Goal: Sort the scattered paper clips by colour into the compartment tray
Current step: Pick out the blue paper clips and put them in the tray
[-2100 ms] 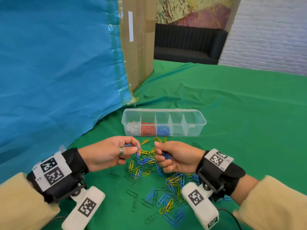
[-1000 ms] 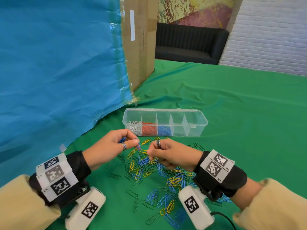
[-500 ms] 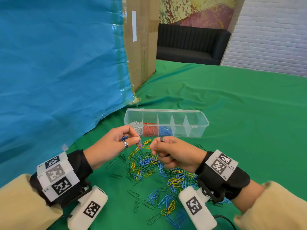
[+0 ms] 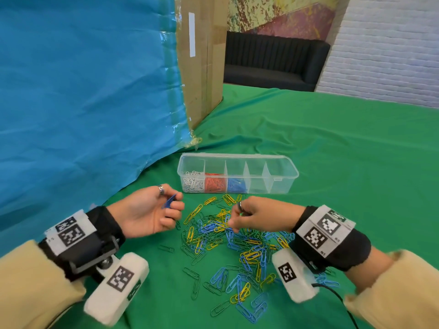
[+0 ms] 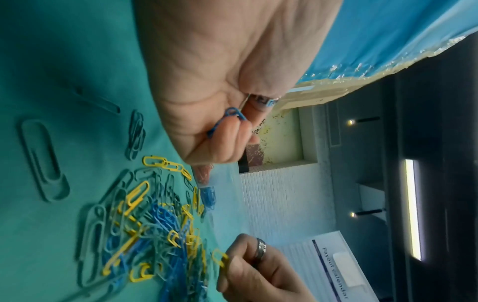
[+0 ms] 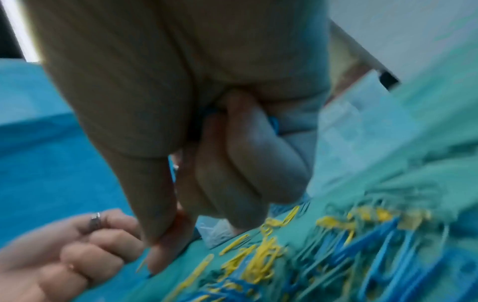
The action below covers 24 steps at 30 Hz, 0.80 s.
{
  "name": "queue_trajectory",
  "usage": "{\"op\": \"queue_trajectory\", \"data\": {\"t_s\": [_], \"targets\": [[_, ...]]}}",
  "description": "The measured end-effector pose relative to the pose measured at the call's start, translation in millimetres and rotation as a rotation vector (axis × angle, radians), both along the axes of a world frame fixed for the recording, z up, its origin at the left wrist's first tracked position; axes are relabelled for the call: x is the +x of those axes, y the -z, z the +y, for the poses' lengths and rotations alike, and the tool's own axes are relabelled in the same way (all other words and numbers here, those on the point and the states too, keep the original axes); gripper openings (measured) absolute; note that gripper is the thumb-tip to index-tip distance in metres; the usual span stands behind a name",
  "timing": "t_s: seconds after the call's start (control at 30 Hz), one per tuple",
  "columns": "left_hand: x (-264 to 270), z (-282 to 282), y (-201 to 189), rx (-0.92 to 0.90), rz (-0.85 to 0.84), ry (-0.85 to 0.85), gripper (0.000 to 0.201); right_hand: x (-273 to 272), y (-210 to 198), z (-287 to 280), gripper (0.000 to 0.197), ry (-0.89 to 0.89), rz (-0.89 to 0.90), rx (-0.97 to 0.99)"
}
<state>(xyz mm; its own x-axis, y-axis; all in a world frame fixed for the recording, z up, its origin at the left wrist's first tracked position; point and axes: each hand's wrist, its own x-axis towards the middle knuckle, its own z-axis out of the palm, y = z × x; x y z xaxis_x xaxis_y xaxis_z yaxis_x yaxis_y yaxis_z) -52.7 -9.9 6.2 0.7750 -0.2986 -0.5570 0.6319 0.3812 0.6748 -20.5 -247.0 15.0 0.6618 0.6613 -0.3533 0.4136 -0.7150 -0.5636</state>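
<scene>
On the green table [image 4: 332, 162], just in front of the compartment tray [image 4: 237, 157], your left hand [image 4: 147, 214] holds blue paper clips [image 4: 169, 202] in curled fingers. Your right hand [image 4: 256, 217] pinches a yellow clip [image 5: 220, 257] over the scattered pile [image 4: 228, 248].

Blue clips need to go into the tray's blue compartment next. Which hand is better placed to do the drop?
Left, probably. The left hand already pinches blue paper clips and sits just short of the compartment tray. The right hand is down in the scattered pile, its fingers curled.
</scene>
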Motion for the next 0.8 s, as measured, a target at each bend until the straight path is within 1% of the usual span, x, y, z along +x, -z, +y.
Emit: {"op": "queue_trajectory", "data": {"t_s": [0.03,0.1,0.13,0.17,0.2,0.27,0.33,0.37,0.4,0.43,0.47,0.53,0.6,0.67,0.73,0.8], "targets": [[2,0,2,0.007,0.002,0.008,0.011,1,1,0,0.021,-0.037,-0.063,-0.067],[3,0,5,0.042,0.014,0.039,0.011,2,3,-2,0.023,-0.059,-0.112,-0.151],[4,0,7,0.081,0.013,0.066,0.012,2,4,-3,0.025,-0.058,-0.123,-0.180],[4,0,10,0.164,-0.008,0.102,0.013,3,5,-2,0.026,-0.048,-0.141,-0.204],[5,1,13,0.297,-0.060,0.141,0.015,3,5,0,0.026,-0.032,-0.170,-0.213],[7,-1,18,0.629,-0.239,0.254,0.026,7,5,8,0.025,-0.004,-0.258,-0.185],[10,-6,18,0.966,-0.464,0.435,0.033,10,5,21,0.024,-0.034,-0.302,-0.137],[12,-10,17,1.109,-0.575,0.530,0.031,12,6,29,0.023,-0.067,-0.300,-0.128],[14,-13,16,1.215,-0.657,0.601,0.023,13,7,37,0.024,-0.100,-0.291,-0.137],[15,-17,14,1.302,-0.705,0.655,0.013,14,10,44,0.025,-0.123,-0.278,-0.161],[16,-20,12,1.386,-0.738,0.704,0.008,15,12,49,0.027,-0.135,-0.265,-0.193],[18,-24,12,1.543,-0.773,0.798,0.013,19,15,55,0.030,-0.135,-0.249,-0.240],[20,-22,12,1.644,-0.760,0.855,0.015,23,17,57,0.030,-0.142,-0.251,-0.260],[23,-19,10,1.685,-0.739,0.861,0.018,26,18,55,0.030,-0.152,-0.252,-0.268],[25,-19,9,1.644,-0.761,0.836,0.020,26,19,54,0.030,-0.157,-0.249,-0.272],[26,-21,9,1.586,-0.808,0.841,0.018,25,20,53,0.028,-0.160,-0.259,-0.261]]}}
